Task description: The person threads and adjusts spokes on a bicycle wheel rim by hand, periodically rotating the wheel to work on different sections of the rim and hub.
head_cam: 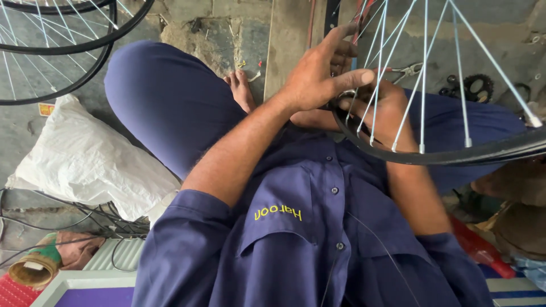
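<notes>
Hands — left hand (318, 74), right hand (387, 111) — both clamped on wheel rim (432, 156), knees close.

So it's a bicycle wheel (455, 152) with a black rim, and you only see the lower arc of it, curving across the person's lap just above the blue shirt (318, 204). Thin silver spokes (424, 74) fan upward from the rim, each seated in a small nipple. It's tilted toward the camera rather than lying flat. The end of the arc nearest the shirt's collar sits between both hands, which grip it there.
</notes>
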